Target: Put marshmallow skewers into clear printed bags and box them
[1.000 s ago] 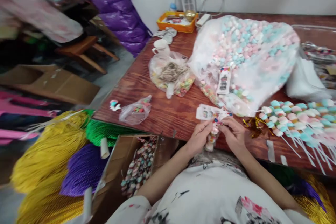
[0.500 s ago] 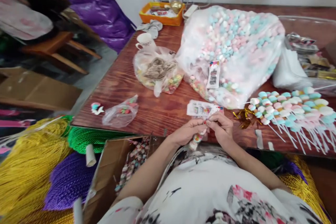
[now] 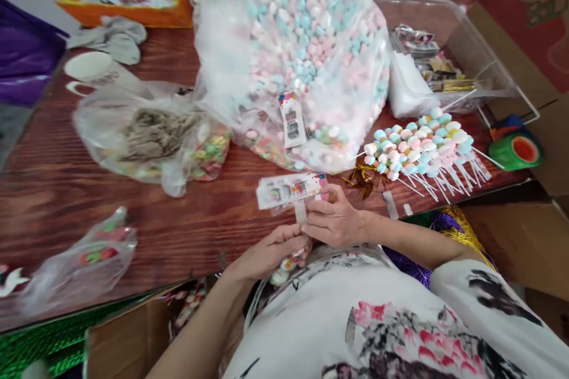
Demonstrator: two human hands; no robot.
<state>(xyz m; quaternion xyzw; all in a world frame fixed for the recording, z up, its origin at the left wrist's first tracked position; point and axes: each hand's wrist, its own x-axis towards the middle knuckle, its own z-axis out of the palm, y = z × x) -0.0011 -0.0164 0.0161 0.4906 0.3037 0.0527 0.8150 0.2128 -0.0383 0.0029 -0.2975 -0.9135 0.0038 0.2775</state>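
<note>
My left hand point(image 3: 273, 249) is closed round a candy skewer point(image 3: 288, 265), which hangs below the fingers close to my clothing. Only its colourful lower part shows. My right hand point(image 3: 335, 219) pinches the right end of a flat stack of printed plastic packets point(image 3: 288, 189) at the table edge. Its lower fingers meet the left fingertips. A pale strip point(image 3: 301, 212) stands between the packets and my left fingers; which hand has it I cannot tell. To the right lies a pile of marshmallow skewers point(image 3: 420, 142) in pink, blue and white, beside gold tinsel ties point(image 3: 365, 179).
A big clear bag of marshmallows point(image 3: 311, 41) fills the table's middle, a printed packet point(image 3: 292, 120) on it. Left are a candy bag point(image 3: 102, 142), a mug point(image 3: 91, 68) and an orange basket point(image 3: 124, 15). Right are a clear bin point(image 3: 480, 41) and green tape point(image 3: 515, 151).
The view has swung right and closer to the table. My right hand has left the skewer's top and moved up to the printed packets. The left hand still holds the skewer.
</note>
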